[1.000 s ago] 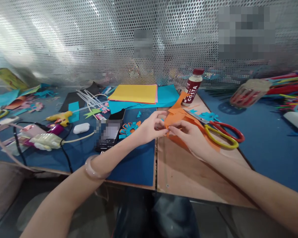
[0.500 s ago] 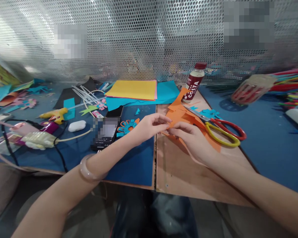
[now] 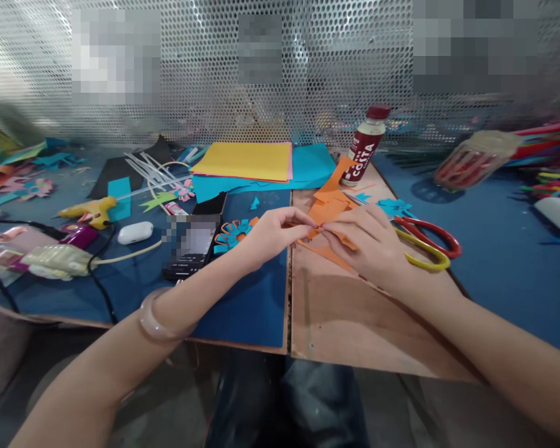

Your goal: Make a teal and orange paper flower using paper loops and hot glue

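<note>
My left hand [image 3: 280,235] and my right hand [image 3: 364,239] meet over the wooden part of the table, fingertips pinched together. Between them is a small piece of orange paper [image 3: 315,233], mostly hidden by the fingers. Larger orange paper scraps [image 3: 331,202] lie behind and beneath my hands. Scissors with red and yellow handles [image 3: 427,260] rest beside my right hand, their blades partly covered. Left of my hands, a blue and orange paper flower [image 3: 236,235] lies next to a black phone [image 3: 193,246].
A Costa bottle [image 3: 364,146] stands behind the orange paper. Yellow paper [image 3: 245,160] lies on blue sheets at the back. A glue gun [image 3: 89,211], white case [image 3: 135,233] and power strip [image 3: 63,261] are left. A jar [image 3: 476,160] of pipe cleaners lies right.
My right hand has turned and moved up, now covering more of the orange paper and part of the scissors. My left hand still pinches close to it. The view has shifted slightly.
</note>
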The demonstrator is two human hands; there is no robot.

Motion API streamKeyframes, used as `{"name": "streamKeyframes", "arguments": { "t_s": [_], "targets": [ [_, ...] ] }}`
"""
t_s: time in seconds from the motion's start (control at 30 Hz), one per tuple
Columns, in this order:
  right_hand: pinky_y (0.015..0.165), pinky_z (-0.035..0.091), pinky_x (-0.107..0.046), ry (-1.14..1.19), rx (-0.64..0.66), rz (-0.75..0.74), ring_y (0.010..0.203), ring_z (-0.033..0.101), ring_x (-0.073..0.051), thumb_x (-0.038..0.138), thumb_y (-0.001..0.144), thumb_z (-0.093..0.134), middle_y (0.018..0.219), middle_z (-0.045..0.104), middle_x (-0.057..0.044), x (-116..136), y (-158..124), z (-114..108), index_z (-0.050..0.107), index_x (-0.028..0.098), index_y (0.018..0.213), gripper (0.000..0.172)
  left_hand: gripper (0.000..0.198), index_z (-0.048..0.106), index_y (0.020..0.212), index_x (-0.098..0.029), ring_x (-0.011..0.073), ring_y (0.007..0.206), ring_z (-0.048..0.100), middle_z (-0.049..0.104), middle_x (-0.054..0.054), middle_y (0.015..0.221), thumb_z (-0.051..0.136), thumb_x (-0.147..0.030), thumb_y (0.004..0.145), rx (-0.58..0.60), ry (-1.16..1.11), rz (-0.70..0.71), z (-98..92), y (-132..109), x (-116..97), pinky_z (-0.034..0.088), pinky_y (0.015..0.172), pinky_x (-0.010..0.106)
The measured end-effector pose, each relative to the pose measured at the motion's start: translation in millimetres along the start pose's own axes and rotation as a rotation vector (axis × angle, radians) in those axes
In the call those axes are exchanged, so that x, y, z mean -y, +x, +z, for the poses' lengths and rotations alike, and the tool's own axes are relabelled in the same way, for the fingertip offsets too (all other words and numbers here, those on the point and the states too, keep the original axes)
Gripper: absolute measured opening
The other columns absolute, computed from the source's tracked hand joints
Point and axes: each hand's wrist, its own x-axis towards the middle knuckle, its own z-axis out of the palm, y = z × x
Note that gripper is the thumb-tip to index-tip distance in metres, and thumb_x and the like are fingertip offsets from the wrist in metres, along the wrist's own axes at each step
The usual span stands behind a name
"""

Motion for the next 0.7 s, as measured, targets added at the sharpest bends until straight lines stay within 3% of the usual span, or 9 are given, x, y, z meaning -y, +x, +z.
{"name": "streamKeyframes", "arguments": {
  "t_s": [0.37,0.7],
  "targets": [
    [0.068,0.042,-0.038,-0.124,0.147,-0.133,0.085,0.056,-0.022,0.015,0.089,0.071,0.094,0.074,-0.007,8.1,4.2,-13.1,0.06,0.014,0.109,0.023,0.01,0.069,0.087,-0.014,0.0062,0.06,0.056,0.068,0.002,0.079,0.065,-0.017,0.079,0.011,-0.133,-0.058,2.4,1.3,-0.1,0.043,0.055,0.02],
    [0.068,0.036,-0.036,-0.254,0.176,-0.255,0.084,0.052,-0.021,0.015,0.092,0.064,0.088,0.07,-0.006,7.8,7.2,-15.3,0.069,0.014,0.098,0.007,0.013,0.068,0.09,-0.011,0.0058,0.058,0.055,0.068,0.002,0.075,0.071,-0.018,0.079,0.039,-0.192,-0.102,5.6,-1.6,-4.5,0.042,0.054,0.02]
  ]
}}
